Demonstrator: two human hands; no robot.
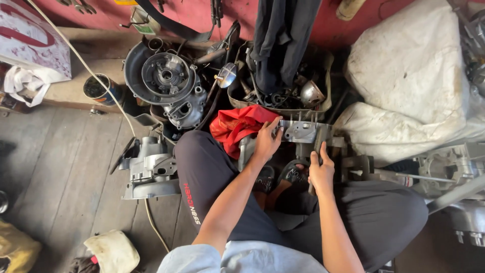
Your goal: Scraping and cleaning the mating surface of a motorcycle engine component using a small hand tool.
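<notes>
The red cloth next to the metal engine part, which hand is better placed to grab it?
Probably the left hand: it rests on the metal engine part right beside the red cloth, while the right hand sits lower, on the far side.

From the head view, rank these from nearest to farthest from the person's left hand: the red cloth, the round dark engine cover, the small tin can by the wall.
From the left hand:
1. Red cloth, just beside the hand, on its left.
2. Round dark engine cover, farther up and left.
3. Small tin can, far left by the wall.
</notes>
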